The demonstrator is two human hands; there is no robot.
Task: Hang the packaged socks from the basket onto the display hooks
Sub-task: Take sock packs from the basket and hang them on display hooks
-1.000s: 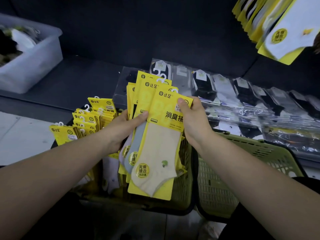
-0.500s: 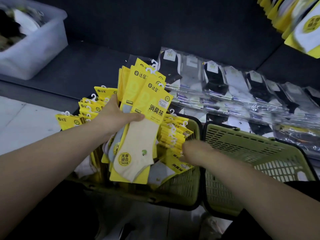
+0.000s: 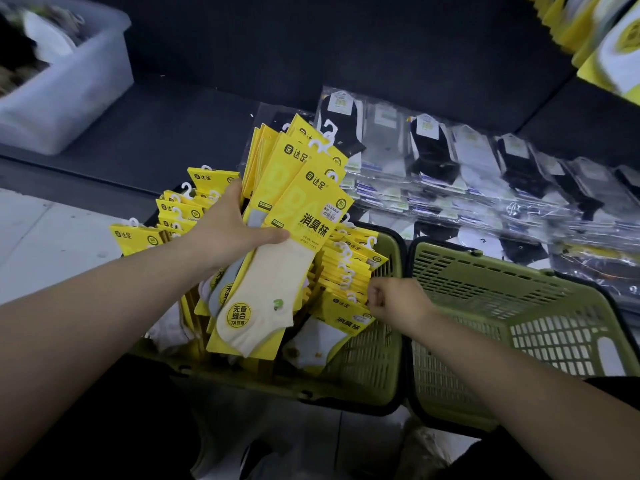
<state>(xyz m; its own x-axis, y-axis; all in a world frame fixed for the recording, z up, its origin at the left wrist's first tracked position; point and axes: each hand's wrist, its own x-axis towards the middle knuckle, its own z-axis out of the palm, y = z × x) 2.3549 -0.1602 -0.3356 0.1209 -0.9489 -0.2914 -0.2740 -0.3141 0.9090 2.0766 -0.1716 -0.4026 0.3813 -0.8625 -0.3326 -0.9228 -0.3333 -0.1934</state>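
My left hand [image 3: 230,233] grips a fanned bunch of yellow sock packs [image 3: 298,216] above the green basket [image 3: 374,362]; the front pack shows a cream sock. More yellow packs with white hooks stand in rows in the basket [image 3: 346,268]. My right hand [image 3: 394,301] is down at the basket's right side, its fingers curled against the front packs there; whether it pinches one I cannot tell. Hung yellow packs [image 3: 609,46] show at the top right; the hooks themselves are hidden.
A second green basket [image 3: 519,323] lies to the right, holding nothing I can see. Clear-wrapped black and white socks [image 3: 467,174] lie in rows on the dark low shelf behind. A translucent bin [image 3: 59,84] sits at the upper left. Pale floor shows at the left.
My right hand let go of the held bunch and dropped to the packs at the basket's right side. My left hand keeps the bunch, now tilted right.
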